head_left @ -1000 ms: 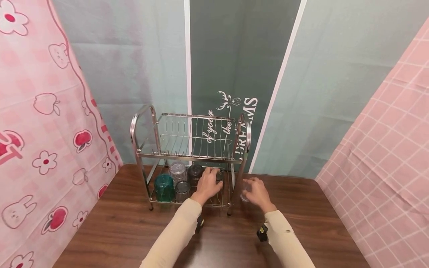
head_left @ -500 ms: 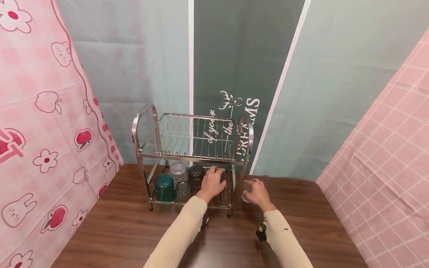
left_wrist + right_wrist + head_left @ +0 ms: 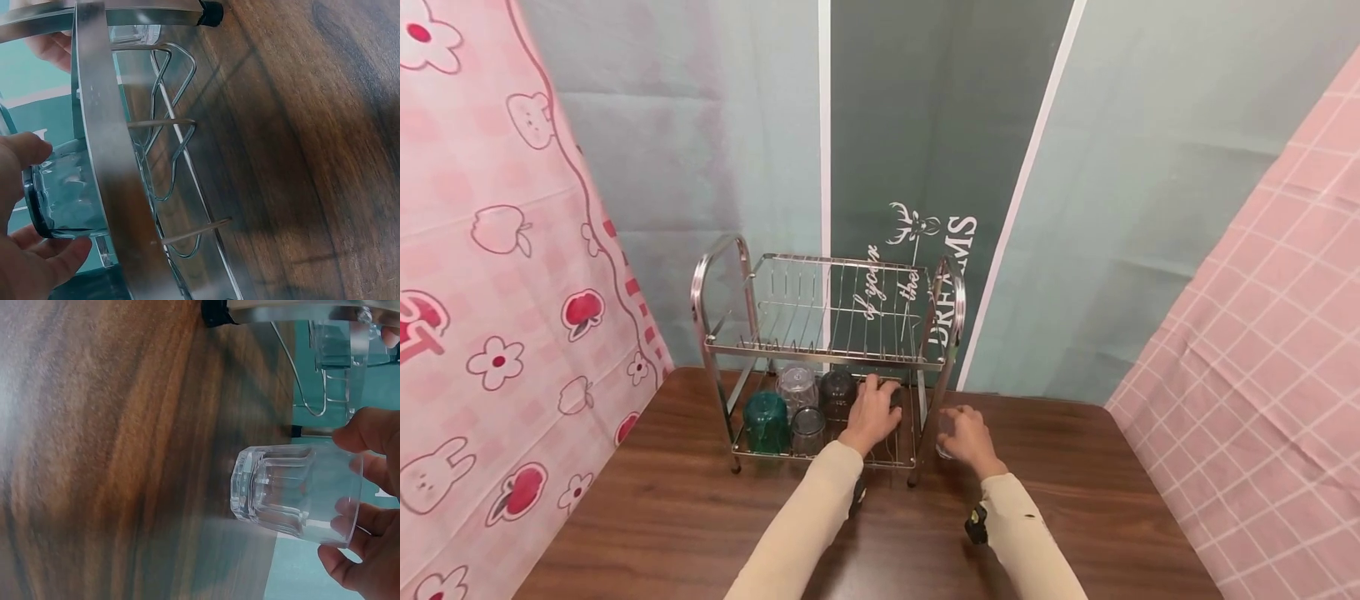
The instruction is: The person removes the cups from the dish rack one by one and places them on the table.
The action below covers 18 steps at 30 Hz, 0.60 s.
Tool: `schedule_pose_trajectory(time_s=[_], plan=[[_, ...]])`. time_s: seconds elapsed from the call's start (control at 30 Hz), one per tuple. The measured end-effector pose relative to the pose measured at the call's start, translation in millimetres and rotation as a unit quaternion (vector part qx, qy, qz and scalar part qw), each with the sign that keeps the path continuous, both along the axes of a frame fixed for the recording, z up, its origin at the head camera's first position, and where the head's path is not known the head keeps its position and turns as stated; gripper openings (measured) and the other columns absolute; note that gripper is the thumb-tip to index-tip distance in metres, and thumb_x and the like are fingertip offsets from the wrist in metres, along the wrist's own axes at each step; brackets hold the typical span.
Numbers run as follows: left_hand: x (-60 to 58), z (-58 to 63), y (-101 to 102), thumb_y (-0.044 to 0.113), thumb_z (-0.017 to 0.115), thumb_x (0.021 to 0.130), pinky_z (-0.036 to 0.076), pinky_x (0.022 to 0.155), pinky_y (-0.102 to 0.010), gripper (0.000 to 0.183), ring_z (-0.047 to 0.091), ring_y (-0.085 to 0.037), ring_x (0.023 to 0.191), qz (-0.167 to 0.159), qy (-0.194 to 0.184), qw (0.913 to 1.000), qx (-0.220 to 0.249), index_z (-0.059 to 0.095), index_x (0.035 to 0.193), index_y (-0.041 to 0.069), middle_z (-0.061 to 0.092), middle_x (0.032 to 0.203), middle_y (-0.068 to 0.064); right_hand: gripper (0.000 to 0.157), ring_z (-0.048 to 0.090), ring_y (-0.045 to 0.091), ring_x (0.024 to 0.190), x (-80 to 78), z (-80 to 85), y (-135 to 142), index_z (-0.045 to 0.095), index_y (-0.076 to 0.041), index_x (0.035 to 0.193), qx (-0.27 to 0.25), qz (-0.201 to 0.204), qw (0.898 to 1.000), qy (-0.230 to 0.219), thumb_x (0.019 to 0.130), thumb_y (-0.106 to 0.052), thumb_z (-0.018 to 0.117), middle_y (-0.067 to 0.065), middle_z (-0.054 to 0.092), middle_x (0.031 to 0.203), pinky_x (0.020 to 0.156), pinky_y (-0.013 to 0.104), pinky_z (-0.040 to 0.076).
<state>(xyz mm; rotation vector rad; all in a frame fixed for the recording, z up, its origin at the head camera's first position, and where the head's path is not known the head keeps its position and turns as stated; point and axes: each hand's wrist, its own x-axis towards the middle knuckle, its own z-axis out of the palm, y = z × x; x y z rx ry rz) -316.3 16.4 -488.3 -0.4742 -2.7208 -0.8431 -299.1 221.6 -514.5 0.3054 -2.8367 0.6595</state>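
Note:
My left hand point(image 3: 872, 417) reaches over the lower shelf of a two-tier metal dish rack point(image 3: 827, 356). It grips a grey-tinted glass point(image 3: 69, 187) near its thick upper end, thumb on one side and fingers on the other. Just right of the rack, my right hand point(image 3: 968, 442) holds a clear glass point(image 3: 294, 494) by the rim. That glass is upright, its thick faceted base close over the table. Left of my left hand, a teal glass point(image 3: 766, 423), a clear glass point(image 3: 797, 387), a small grey glass point(image 3: 808, 431) and a dark glass point(image 3: 837, 395) stand upside down.
The rack stands on a brown wooden table point(image 3: 647, 500), its right leg point(image 3: 913, 477) between my two hands. Wire dividers line the upper tier above my left hand. A grey-green curtain point(image 3: 947, 125) hangs behind, with pink cloths point(image 3: 505, 275) at the sides.
My left hand has shifted slightly right on the lower shelf. My right hand, with the clear glass, has come a little nearer to me and to the rack.

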Motion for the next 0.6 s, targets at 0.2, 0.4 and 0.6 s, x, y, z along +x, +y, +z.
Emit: schedule_pose_trajectory(time_s=[0.2, 0.4, 0.6], plan=[[0.8, 0.0, -2.5, 0.017, 0.067, 0.083, 0.049, 0.07, -0.039, 0.04, 0.045, -0.032, 0.105, 0.004, -0.007, 1.0, 0.002, 0.059, 0.121, 0.008, 0.04, 0.118, -0.017, 0.045, 0.046, 0.042, 0.107, 0.6, -2.2, -2.8, 0.063, -0.002, 0.115, 0.004, -0.001, 1.0, -0.009, 0.073, -0.012, 0.071, 0.023, 0.052, 0.117, 0.082, 0.057, 0.04], [0.2, 10.3, -1.6, 0.02, 0.068, 0.081, 0.048, 0.067, -0.036, 0.04, 0.045, -0.028, 0.098, 0.011, -0.009, 0.9997, -0.019, 0.061, 0.119, 0.009, 0.04, 0.111, -0.014, 0.059, 0.039, 0.049, 0.115, 0.4, 11.7, -1.5, 0.053, 0.0, 0.127, 0.02, 0.01, 0.997, -0.074, 0.074, -0.015, 0.073, 0.032, 0.043, 0.128, 0.085, 0.058, 0.04], [0.2, 29.6, 0.9, 0.022, 0.067, 0.079, 0.047, 0.072, -0.038, 0.04, 0.047, -0.028, 0.094, 0.002, 0.032, 0.9993, -0.019, 0.062, 0.116, 0.008, 0.047, 0.106, -0.017, 0.059, 0.04, 0.051, 0.115, -1.5, 27.3, -1.5, 0.053, 0.001, 0.128, 0.048, 0.009, 0.995, -0.086, 0.077, -0.019, 0.073, 0.033, 0.041, 0.129, 0.085, 0.059, 0.039]])
